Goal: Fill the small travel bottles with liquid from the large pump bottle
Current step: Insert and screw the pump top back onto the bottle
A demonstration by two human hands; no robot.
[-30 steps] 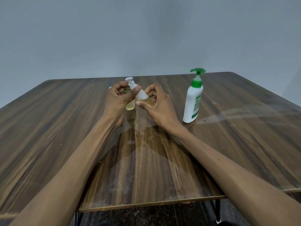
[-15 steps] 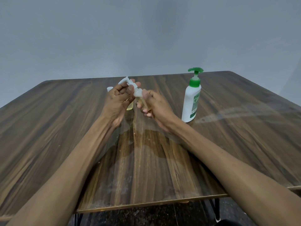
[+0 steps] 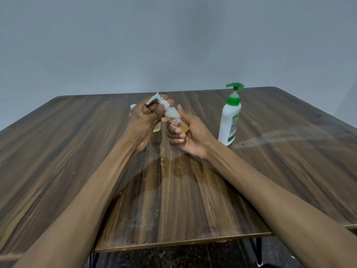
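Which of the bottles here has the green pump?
The large white bottle standing alone on the table, right of both hands. The held small bottle has a white pump.

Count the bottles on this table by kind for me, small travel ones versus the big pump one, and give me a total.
Small travel bottles: 2, the held small bottle gripped by the left hand and the right hand, and a second small bottle, mostly hidden behind the left hand.
Large pump bottle: 1
Total: 3 bottles
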